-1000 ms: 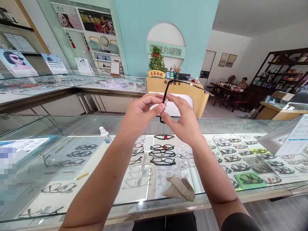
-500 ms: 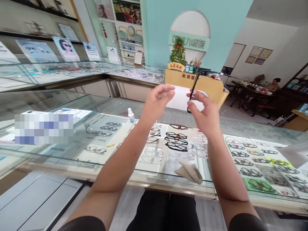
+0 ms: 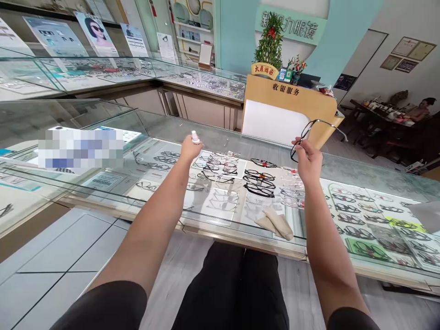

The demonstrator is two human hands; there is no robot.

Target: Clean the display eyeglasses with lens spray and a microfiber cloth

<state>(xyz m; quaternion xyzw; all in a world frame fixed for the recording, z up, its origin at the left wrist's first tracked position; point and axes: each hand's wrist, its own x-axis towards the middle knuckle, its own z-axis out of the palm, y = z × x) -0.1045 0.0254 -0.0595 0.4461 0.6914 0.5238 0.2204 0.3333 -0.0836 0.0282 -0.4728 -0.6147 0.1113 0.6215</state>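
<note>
Optical shop interior. Glass display counter (image 3: 220, 233) in the foreground; second glass counter (image 3: 103, 73) along the left, posters (image 3: 98, 32) above. Teal wall (image 3: 233, 32) behind a wooden cashier desk (image 3: 288, 98) bearing a potted plant (image 3: 270, 43). White wall, right, with framed certificates (image 3: 409, 50); dark table (image 3: 388, 117) below. Grey tiled floor (image 3: 51, 256). Even daylight.

There is just one camera. It sits up high on the person's head and looks forward and down. The lap (image 3: 233, 284) is very close at the bottom. The left hand (image 3: 189, 149) and right hand (image 3: 309, 161) reach out over the glass counter (image 3: 213, 229) just ahead. A wooden desk (image 3: 311, 106) stands farther back.
</note>
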